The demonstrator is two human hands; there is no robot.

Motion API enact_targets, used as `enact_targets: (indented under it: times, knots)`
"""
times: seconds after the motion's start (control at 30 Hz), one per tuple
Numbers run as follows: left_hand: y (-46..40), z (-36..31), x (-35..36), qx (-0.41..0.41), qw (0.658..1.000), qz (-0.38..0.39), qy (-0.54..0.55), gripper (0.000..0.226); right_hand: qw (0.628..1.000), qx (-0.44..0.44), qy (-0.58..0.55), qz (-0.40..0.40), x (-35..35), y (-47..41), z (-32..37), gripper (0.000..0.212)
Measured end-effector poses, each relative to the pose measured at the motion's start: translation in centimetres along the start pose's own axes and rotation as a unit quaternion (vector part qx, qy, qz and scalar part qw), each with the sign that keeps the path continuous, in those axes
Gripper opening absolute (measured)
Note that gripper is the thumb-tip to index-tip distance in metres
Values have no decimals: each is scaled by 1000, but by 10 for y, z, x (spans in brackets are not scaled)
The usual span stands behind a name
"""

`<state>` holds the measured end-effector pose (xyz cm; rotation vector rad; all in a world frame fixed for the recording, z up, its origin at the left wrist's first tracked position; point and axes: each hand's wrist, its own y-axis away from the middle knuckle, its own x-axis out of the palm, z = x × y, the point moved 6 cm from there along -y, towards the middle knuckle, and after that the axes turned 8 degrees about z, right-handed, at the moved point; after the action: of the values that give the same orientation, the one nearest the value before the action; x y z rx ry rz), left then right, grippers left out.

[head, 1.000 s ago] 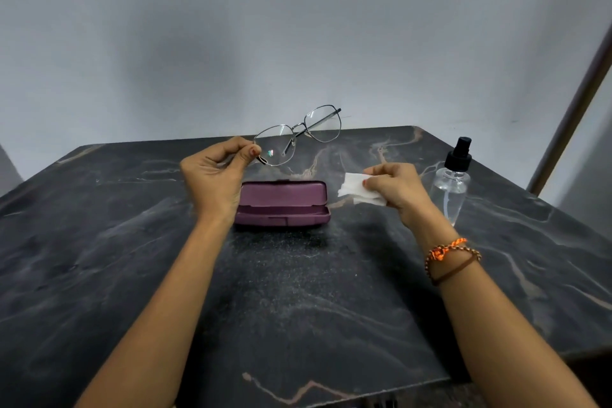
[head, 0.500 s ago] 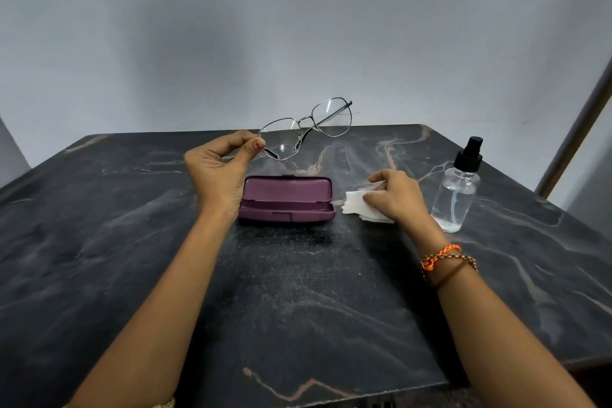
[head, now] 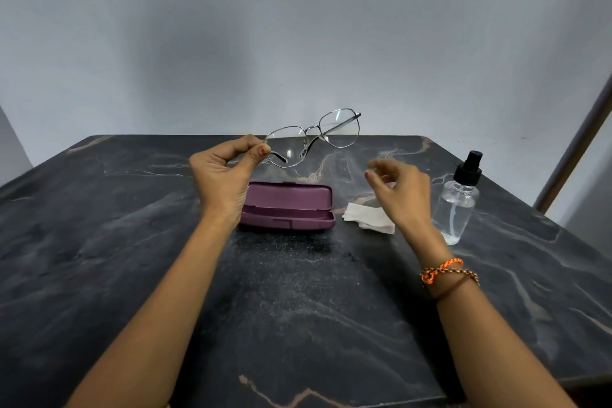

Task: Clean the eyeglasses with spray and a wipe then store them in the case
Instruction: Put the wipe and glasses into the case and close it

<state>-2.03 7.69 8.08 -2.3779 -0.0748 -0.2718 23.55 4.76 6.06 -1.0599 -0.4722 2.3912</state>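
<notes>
Right hand (head: 402, 194) released wipe (head: 367, 218), now open above; left hand (head: 225, 175) still pinching eyeglasses (head: 313, 139).

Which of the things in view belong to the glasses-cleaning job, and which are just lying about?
Job:
- eyeglasses, pinched in left hand
- case, lying open
- wipe, on the table
- spray bottle, upright
- right hand, holding nothing

Lying about:
- nothing loose; only bracelets on the right wrist
</notes>
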Motion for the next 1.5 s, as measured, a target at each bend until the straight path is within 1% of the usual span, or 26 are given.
enact_targets:
  times: [0.07,0.13,0.17,0.23,0.27,0.33,0.37,0.43,0.6,0.8,0.97,1.23,1.37,1.5]
  knots:
    - [0,-2,0,-3,1000,8,7,15,996,-41,-70,-41,-9,3,13,17]
    - [-1,-4,0,-8,1000,18,17,13,983,-48,-171,-50,-11,5,19,15]
    - [-2,-4,0,-11,999,27,18,12,970,-38,-237,-45,-9,5,21,15]
    - [-2,-4,1,-18,999,43,13,12,930,-19,-364,-33,-8,4,23,17]
    - [-2,-4,1,-22,998,50,11,13,911,-12,-411,-32,-8,3,24,17]
    - [-1,-3,2,-29,998,62,12,14,883,1,-467,-37,-10,3,25,18]
    - [-1,-3,3,-32,997,66,13,14,876,8,-481,-39,-11,3,26,18]
    - [-1,-3,5,-33,996,76,13,14,875,21,-483,-34,-9,4,25,18]
    - [0,-6,8,-28,996,85,5,14,887,25,-459,-31,-8,6,24,17]
    - [1,-5,7,-32,997,72,4,15,878,25,-477,-21,-6,6,26,17]
    - [1,-7,7,-24,997,67,0,15,850,20,-527,6,-3,8,32,17]
    - [2,-8,7,-19,998,63,7,17,780,81,-616,74,11,7,29,16]
    - [2,-6,6,-22,999,44,16,17,773,86,-623,89,14,6,28,15]
    - [4,-2,4,-46,998,1,49,15,774,76,-621,96,17,7,30,16]
